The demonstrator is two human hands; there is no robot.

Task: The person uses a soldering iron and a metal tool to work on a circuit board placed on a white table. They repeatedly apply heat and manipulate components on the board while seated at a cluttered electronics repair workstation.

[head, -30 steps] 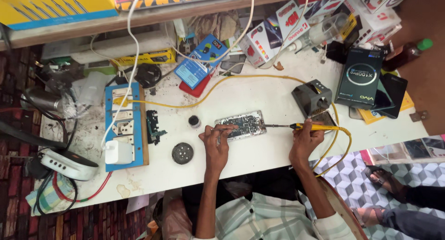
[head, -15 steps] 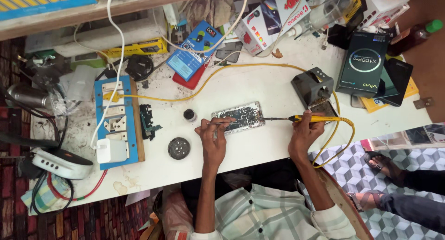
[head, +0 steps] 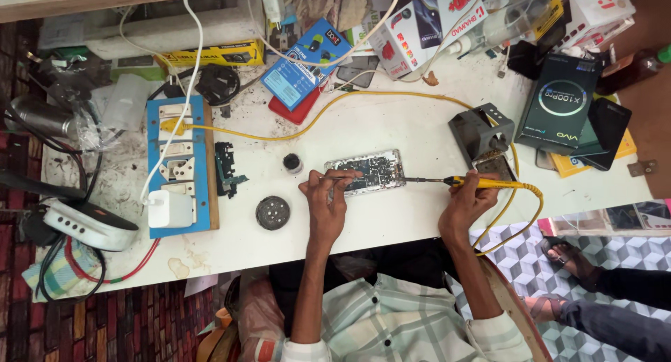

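I see the white counter (head: 391, 226) spread across most of the head view, cluttered along its far edge with boxes and cables. At its left sits a blue switchboard (head: 180, 168) with sockets and a white charger plugged in. To the right lies a dark green phone box (head: 559, 105), and just left of that a grey soldering iron stand (head: 477, 131). A yellow cable (head: 335, 110) runs from the switchboard across the counter, loops round the right side and comes back to the iron.

Near the middle, the opened phone (head: 367, 172) lies flat with its circuit board facing up. My right hand (head: 470, 203) is clenched around the yellow handle of the soldering iron (head: 465, 182), whose thin tip points left and reaches the phone's right edge. My left hand (head: 327, 198) pinches a slim metal tool, likely tweezers (head: 342, 179), with its point over the phone's left end; I cannot tell whether it touches the board.

Left of the phone stand a small dark pot (head: 293, 163) and, nearer me, a round black disc (head: 272, 212).
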